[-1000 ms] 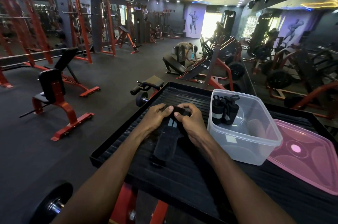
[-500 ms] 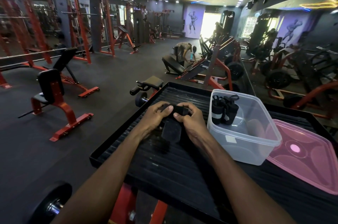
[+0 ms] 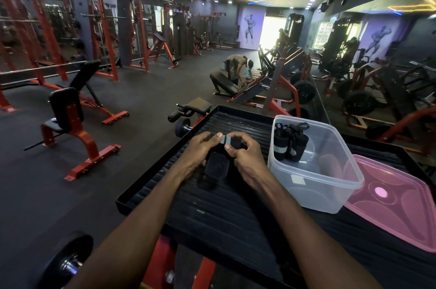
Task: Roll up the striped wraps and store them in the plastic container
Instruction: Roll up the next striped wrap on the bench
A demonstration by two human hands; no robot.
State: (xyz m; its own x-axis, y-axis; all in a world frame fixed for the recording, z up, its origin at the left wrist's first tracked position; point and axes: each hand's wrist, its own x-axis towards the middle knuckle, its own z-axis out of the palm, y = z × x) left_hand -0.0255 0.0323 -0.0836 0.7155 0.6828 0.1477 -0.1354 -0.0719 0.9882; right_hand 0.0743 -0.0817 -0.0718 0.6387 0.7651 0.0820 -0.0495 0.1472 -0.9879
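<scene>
A black wrap with grey stripes is being rolled between both hands over the black ribbed tray. My left hand grips the roll from the left and my right hand pinches it from the right. A short loose tail of the wrap hangs down toward the tray. Just right of my hands stands the clear plastic container. Two rolled wraps stand upright in its far left corner.
The container's pink lid lies flat on the tray at the right. Red gym benches and racks stand on the dark floor at left. A person bends over a machine in the distance. A weight plate sits at lower left.
The roll has grown and the loose tail lying on the tray has become much shorter. The grey stripes now show on top of the roll. Both hands stay in place.
</scene>
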